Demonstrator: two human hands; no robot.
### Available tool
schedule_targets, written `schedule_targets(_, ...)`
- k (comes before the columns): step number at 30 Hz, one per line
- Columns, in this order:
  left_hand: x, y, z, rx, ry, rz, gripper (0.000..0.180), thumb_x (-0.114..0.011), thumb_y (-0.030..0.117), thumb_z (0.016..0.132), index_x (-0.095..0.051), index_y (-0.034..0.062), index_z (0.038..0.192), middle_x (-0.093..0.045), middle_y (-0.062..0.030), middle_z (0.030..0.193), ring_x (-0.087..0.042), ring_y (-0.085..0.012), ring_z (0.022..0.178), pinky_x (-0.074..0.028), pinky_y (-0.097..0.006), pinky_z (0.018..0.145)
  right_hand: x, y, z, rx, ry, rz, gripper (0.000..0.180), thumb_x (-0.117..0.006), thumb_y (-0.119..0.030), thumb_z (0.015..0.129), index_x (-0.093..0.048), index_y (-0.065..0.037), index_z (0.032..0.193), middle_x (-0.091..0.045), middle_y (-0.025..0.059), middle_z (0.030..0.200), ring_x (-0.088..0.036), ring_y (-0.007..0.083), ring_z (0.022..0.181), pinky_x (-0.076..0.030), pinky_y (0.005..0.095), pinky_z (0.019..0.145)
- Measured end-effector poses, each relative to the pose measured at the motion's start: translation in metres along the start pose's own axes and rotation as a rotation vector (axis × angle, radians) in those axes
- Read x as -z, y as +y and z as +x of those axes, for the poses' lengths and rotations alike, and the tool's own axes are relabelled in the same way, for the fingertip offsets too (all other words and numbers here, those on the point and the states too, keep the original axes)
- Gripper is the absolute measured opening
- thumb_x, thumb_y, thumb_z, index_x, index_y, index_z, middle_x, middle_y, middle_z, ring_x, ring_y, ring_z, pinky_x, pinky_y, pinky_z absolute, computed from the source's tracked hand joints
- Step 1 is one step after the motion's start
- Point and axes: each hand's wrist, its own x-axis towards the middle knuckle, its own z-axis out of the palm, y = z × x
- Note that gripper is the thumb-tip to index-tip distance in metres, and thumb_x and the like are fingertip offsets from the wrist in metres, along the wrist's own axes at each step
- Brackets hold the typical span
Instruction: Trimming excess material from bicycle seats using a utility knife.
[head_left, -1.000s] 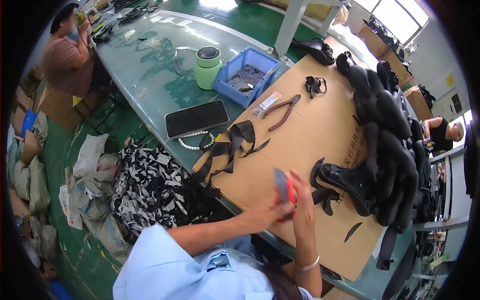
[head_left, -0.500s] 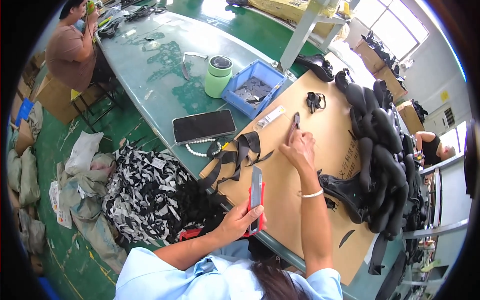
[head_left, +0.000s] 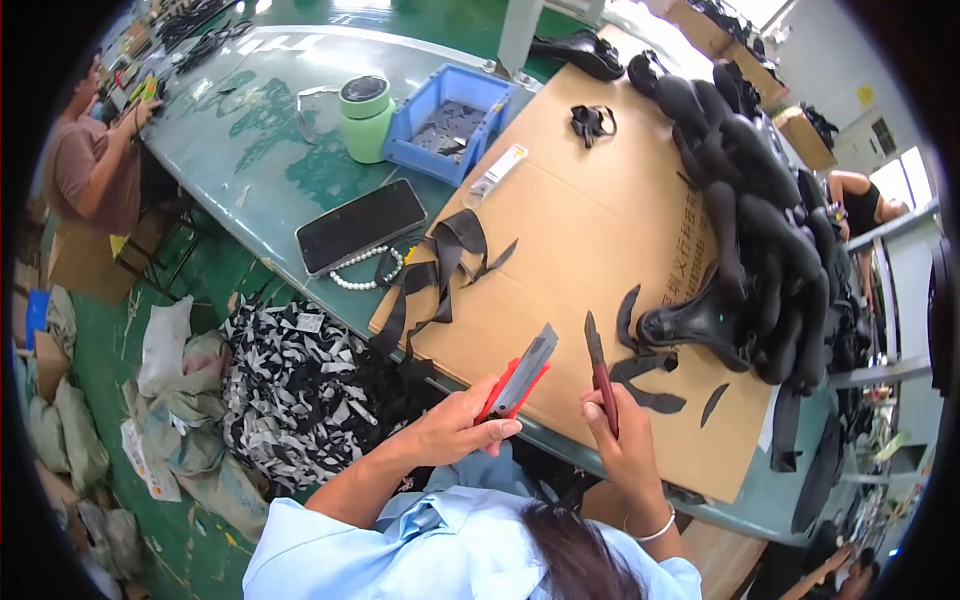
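Note:
My left hand (head_left: 462,424) is closed around a red utility knife (head_left: 518,376), its broad grey blade slanting up and to the right. In my closed right hand (head_left: 622,448) is a slim dark-red-handled pointed tool (head_left: 601,372), tip upward; I cannot make out its exact kind. Both hands are above the near edge of a brown cardboard sheet (head_left: 540,290). Dark curved strips (head_left: 650,396) lie on the sheet beyond my right hand. Beside them rests a black padded saddle-shaped piece (head_left: 690,330). More black strips (head_left: 440,270) are bunched at the sheet's left edge.
A heap of black padded pieces (head_left: 760,220) fills the right side. Left of the sheet are a phone (head_left: 362,228), a beaded string (head_left: 345,283), a green flask (head_left: 366,130) and a blue bin (head_left: 400,150). Scraps (head_left: 300,390) pile on the floor. Another person (head_left: 95,175) works at far left.
My right hand has drawn back from the middle of the cardboard toward my body, bringing the pointed tool with it. The utility knife in my left hand now tilts further right.

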Motion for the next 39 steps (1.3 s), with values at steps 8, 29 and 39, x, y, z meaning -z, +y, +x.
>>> schedule_targets(8,-0.010,0.008,-0.002,0.029,0.221,0.301,0.057,-0.075,0.033,0.081,-0.053,-0.0003,0.122,-0.062,-0.0066,0.068,-0.058,-0.0123,0.050,-0.047,-0.026,0.051,-0.007,-0.001,-0.034,0.228,0.090,-0.305,0.022,-0.060,-0.010,0.090,-0.057,0.005,0.105,-0.060,0.0225,0.109,-0.061,0.0361,0.091,-0.048,0.0398,0.080)
schedule_targets(29,-0.011,0.000,-0.020,-0.004,0.298,0.275,0.077,-0.070,0.063,0.074,-0.062,-0.0015,0.114,-0.052,0.0009,0.060,-0.051,-0.0057,0.051,-0.044,-0.022,0.049,-0.012,-0.017,-0.047,0.323,0.034,-0.460,0.025,-0.066,-0.010,0.083,-0.059,0.005,0.103,-0.055,0.0239,0.119,-0.058,0.0385,0.095,-0.046,0.0436,0.083)
schedule_targets(39,-0.004,0.001,-0.019,0.056,0.277,0.237,0.060,-0.073,0.054,0.074,-0.064,0.0021,0.103,-0.059,-0.0045,0.060,-0.057,-0.0114,0.048,-0.047,-0.026,0.048,-0.009,-0.019,-0.046,0.133,-0.207,-0.085,0.015,-0.061,-0.010,0.087,-0.056,0.004,0.092,-0.055,0.0173,0.089,-0.054,0.0319,0.071,-0.046,0.0359,0.065)
